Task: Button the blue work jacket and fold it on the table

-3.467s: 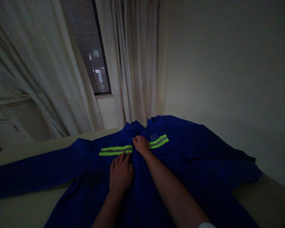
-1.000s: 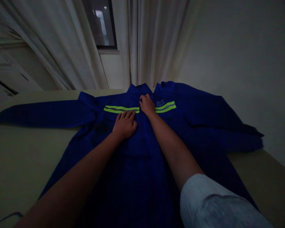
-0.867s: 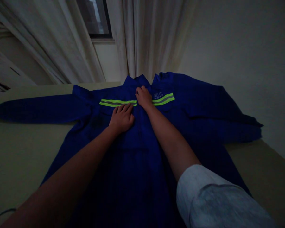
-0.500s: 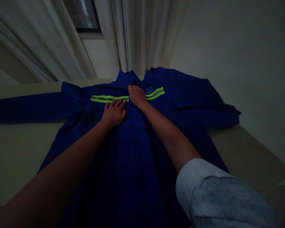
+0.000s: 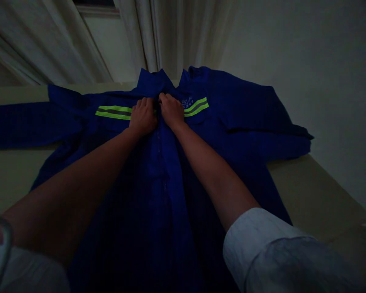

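A dark blue work jacket [image 5: 238,106] lies spread front side up, with yellow-green reflective strips [image 5: 114,112] across its chest. My left hand [image 5: 143,117] is closed at the front edge beside the left strip, fingers bent on the fabric. Close by on the other side of the opening, my right hand [image 5: 172,110] grips the front placket below the collar [image 5: 152,81]. The fingertips of both hands are partly hidden. A pale printed logo [image 5: 187,101] shows just right of my right hand.
The jacket rests on a pale table [image 5: 317,191], whose right edge lies near a light wall [image 5: 308,73]. Behind the table hang long curtains [image 5: 189,36]. A thin curved grey object [image 5: 7,244] shows at the lower left.
My left hand has moved up toward the collar and closed from lying flat with spread fingers. My right hand keeps its grip on the placket. The view has tilted down slightly.
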`<state>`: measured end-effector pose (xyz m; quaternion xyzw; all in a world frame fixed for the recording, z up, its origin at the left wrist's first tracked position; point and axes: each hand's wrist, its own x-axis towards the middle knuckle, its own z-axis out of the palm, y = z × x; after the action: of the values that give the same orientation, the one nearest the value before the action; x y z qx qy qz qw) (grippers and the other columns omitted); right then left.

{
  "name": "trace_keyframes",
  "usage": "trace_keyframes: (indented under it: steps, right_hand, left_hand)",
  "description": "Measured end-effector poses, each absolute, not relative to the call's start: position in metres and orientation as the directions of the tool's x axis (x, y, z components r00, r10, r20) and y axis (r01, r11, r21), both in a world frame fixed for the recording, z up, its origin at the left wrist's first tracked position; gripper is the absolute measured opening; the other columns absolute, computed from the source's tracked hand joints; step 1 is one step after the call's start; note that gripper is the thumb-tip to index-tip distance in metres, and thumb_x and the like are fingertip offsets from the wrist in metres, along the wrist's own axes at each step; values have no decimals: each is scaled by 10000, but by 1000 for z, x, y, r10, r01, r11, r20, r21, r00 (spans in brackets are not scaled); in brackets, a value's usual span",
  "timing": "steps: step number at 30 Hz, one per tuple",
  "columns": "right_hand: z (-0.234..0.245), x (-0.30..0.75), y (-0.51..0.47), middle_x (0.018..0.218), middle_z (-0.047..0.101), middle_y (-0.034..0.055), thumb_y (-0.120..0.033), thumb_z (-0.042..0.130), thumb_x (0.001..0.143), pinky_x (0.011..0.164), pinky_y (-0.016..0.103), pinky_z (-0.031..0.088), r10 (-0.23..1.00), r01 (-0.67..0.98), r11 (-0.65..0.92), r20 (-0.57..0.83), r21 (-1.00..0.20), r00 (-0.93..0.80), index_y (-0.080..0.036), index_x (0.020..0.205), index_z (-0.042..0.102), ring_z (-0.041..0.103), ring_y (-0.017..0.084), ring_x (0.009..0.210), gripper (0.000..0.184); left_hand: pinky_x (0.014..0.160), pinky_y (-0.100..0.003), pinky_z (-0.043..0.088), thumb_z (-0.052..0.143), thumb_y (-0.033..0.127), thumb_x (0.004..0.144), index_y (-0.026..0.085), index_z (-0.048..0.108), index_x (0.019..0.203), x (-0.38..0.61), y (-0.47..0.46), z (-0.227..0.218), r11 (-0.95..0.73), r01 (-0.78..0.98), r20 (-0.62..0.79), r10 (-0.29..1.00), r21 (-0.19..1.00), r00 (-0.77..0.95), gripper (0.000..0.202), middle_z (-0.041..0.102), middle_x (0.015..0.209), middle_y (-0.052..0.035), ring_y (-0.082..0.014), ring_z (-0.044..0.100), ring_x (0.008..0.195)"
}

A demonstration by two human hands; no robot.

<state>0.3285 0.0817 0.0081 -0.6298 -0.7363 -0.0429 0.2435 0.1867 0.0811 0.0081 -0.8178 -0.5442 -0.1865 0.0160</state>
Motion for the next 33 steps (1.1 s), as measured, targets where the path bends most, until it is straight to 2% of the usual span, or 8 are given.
trace_keyframes:
  steps: [4,9,13,16,20,24,28,33]
  right_hand:
    - [7,328,86,1273,597,95,-167,278,1131,974,357,483,873,947,216,481,-239,-78,-178,1239,610,567,230,1166,349]
    - [6,329,89,1351,562,84,-217,316,1134,1012,346,481,890,946,193,453,-261,-57,-231,1193,606,521,223,1200,296]
    - [9,328,87,1388,551,103,-211,279,1115,1020,407,501,912,956,174,406,-238,-65,-244,1186,624,534,267,1230,354]
    - [11,326,85,1370,560,128,-191,299,1105,1009,412,509,913,969,158,403,-193,-68,-200,1168,647,567,278,1206,353]
    - [7,325,89,1366,563,140,-240,331,1127,1017,394,499,920,969,145,388,-200,-57,-165,1184,638,600,268,1180,321]
    - [-3,331,103,1394,545,132,-250,377,1129,1067,351,458,933,956,176,351,-235,-85,-159,1363,561,575,240,1256,311]
    - [-17,338,121,1382,545,130,-346,414,1126,1107,392,436,943,948,212,305,-238,-134,-184,1392,583,560,258,1278,354]
    - [-30,345,135,1377,526,128,-475,402,1113,1095,459,458,942,949,227,296,-221,-156,-210,1435,566,553,294,1293,448]
  left_hand:
    - [1150,-524,377,358,310,989,221,404,1547,184,79,1,-490,843,373,842,224,390,567,476,1571,-108,-334,444,1410]
    - [1203,-557,289,242,482,1020,297,324,1601,181,81,1,-495,811,282,863,311,418,616,398,1645,18,-310,391,1429]
    - [1240,-604,104,84,756,922,354,250,1631,181,87,2,-414,834,100,908,365,408,831,555,1512,113,-337,226,1490]
    - [1247,-584,-18,4,865,817,371,265,1614,183,90,6,-367,863,8,921,348,389,973,614,1429,159,-317,108,1492]
    - [1234,-591,-47,28,849,819,354,285,1602,184,93,8,-370,868,-13,918,331,396,962,624,1418,127,-323,105,1478]
    - [1221,-643,72,102,785,877,325,218,1647,183,103,6,-387,860,68,919,333,387,905,573,1475,72,-347,186,1439]
    - [1201,-629,179,245,720,915,287,377,1599,180,120,6,-441,841,55,892,314,448,820,542,1496,31,-356,280,1390]
    - [1219,-644,98,205,697,923,331,423,1568,180,124,-2,-472,810,159,881,349,445,773,573,1466,73,-347,215,1437]
